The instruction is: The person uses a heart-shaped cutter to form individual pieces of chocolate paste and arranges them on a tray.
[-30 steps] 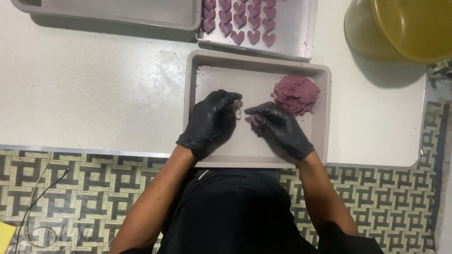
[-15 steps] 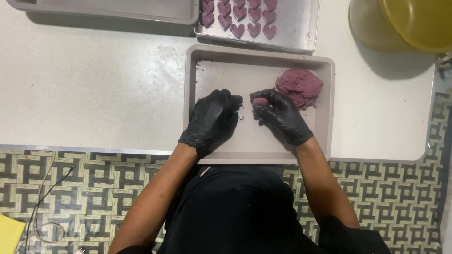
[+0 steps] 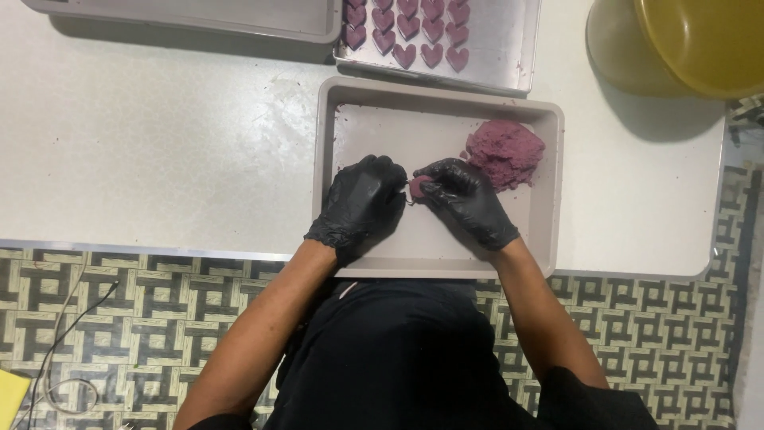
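left hand fingers curled, pinching small purple dough piece | right hand fingers clenched on same piece, over beige tray | purple dough lump in tray's far right corner | heart-shaped pieces on metal sheet beyond tray

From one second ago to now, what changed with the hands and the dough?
Little moved. Both gloved hands, left hand and right hand, keep working a small purple piece between the fingers over the beige tray. The purple dough mound and the heart shapes stayed put.
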